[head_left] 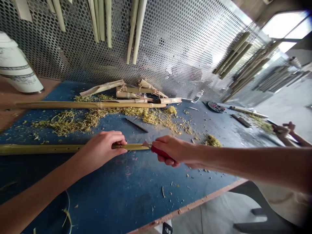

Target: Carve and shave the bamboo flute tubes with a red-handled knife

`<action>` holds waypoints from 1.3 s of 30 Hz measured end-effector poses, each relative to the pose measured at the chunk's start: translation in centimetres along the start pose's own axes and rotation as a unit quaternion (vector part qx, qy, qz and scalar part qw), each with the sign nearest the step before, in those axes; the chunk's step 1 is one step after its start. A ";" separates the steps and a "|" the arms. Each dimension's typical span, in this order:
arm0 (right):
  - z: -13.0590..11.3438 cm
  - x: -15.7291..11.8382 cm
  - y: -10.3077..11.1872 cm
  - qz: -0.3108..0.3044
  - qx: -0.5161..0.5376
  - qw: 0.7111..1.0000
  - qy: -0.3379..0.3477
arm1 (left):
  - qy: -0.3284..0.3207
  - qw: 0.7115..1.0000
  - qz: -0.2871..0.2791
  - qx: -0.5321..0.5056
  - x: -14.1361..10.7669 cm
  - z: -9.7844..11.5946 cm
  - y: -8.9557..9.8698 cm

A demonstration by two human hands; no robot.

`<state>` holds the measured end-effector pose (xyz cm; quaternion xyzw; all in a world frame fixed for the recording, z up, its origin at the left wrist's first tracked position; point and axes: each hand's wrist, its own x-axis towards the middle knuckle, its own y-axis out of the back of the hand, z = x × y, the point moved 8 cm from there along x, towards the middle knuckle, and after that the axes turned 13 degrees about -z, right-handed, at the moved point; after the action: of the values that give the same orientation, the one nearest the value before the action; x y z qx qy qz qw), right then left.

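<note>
A long bamboo flute (pixel 60 149) with a row of finger holes lies across the blue tabletop, running off the left edge of the view. My left hand (pixel 104 146) grips it near its right end, thumb in front and fingers behind. My right hand (pixel 174 149) is closed around a red-handled knife (pixel 162 152), whose short blade meets the flute's right end. A thin dark metal tool (pixel 136 124) rests on the table just behind my hands.
Yellowish shavings (pixel 92 118) spread behind my hands. Beyond lie a bamboo pole (pixel 73 104), split bamboo pieces (pixel 131 92) and a small bottle (pixel 198 96). A white container (pixel 18 66) stands left. Bamboo hangs on the perforated panel (pixel 170 42). Another person's hands (pixel 285 130) are at right.
</note>
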<state>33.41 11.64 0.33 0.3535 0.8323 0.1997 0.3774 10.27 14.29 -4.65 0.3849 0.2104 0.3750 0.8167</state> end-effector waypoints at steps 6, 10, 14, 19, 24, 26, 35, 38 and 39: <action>-0.3 -3.0 2.3 0.122 -0.157 0.973 0.114 | 0.008 1.000 0.003 -0.011 -0.2 0.2 0.1; 0.7 -3.8 0.7 0.151 -0.249 0.941 0.171 | -0.008 1.000 0.001 -0.009 -0.2 0.4 0.3; 1.4 -3.7 -0.4 0.169 -0.279 0.923 0.205 | -0.020 1.000 0.010 0.005 -0.3 -0.2 0.2; 1.1 -2.7 -0.1 0.152 -0.255 0.923 0.244 | -0.044 0.998 0.030 0.021 -0.3 -0.6 -0.2; 1.0 -2.0 0.1 0.152 -0.225 0.924 0.269 | -0.065 0.996 0.049 0.030 -0.6 0.4 0.2; 0.8 -2.1 0.0 0.156 -0.223 0.921 0.280 | -0.066 0.996 0.051 0.034 -0.7 0.7 0.3; 1.0 -2.9 -0.6 0.160 -0.247 0.921 0.256 | -0.063 0.995 0.055 0.052 -0.8 0.8 0.4; 1.1 -2.7 -0.9 0.156 -0.238 0.923 0.257 | -0.060 0.995 0.062 0.050 -0.8 1.0 0.7; 1.1 -2.6 -1.0 0.159 -0.241 0.923 0.256 | -0.059 0.995 0.064 0.050 -0.8 1.1 0.7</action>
<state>35.01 9.12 0.25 0.3164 0.7604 0.5351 0.1881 10.15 13.49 -3.34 0.4592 0.1557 0.3918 0.7819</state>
